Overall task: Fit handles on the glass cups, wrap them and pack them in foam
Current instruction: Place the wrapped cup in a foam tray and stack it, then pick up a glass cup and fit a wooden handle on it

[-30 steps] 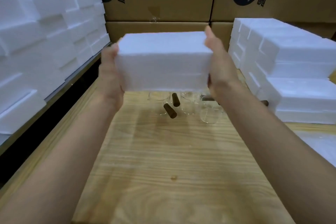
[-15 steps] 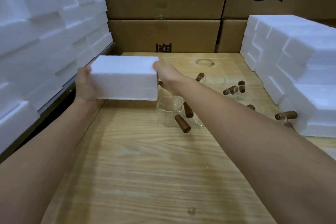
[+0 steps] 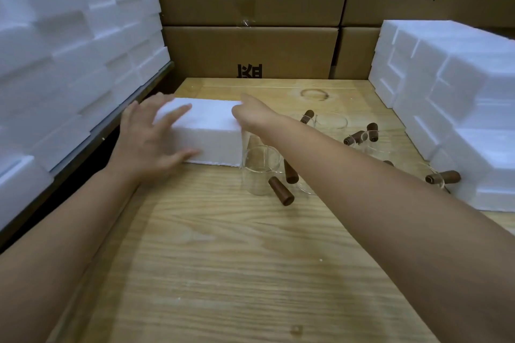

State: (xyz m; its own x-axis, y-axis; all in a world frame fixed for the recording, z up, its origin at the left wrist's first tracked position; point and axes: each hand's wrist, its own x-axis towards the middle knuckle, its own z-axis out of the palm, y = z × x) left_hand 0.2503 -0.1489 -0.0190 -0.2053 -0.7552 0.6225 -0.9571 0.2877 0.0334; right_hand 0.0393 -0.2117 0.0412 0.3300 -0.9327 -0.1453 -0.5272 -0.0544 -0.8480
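While both arms reach out in the head view, the foam block (image 3: 206,131) lies flat on the wooden table (image 3: 223,259). The left hand (image 3: 147,145) rests on the block's left end with its fingers straight and spread, so it is not squeezing. The right hand (image 3: 253,117) touches the block's top right corner. Its fingers are hidden, so I cannot tell if they curl. Just right of the block's front corner stands a glass cup (image 3: 260,172) with a brown handle (image 3: 281,195). More cups (image 3: 333,120) sit farther right of the block. I think the block is being set down on the table. Next, both hands should lift off gently and go right for a cup, without bumping the near one.
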